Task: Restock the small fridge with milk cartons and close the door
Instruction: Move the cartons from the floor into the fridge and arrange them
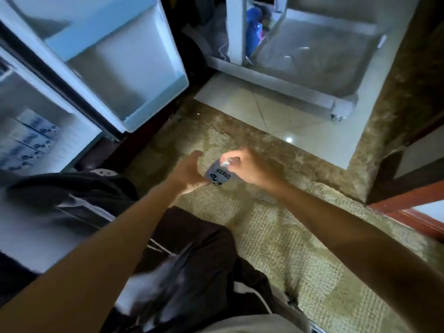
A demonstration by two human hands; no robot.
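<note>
With stacked cartons already in the fridge far left of our hands, our right hand pinches another milk carton by its top, our left hand lies spread against its side, and stowing it and shutting the open door remain.

I count two hands, my left hand and right hand, and one milk carton between them at twelve o'clock. At nine o'clock, one fridge with one open door shows four stacked cartons, though blurred. One white cart at one o'clock.
</note>
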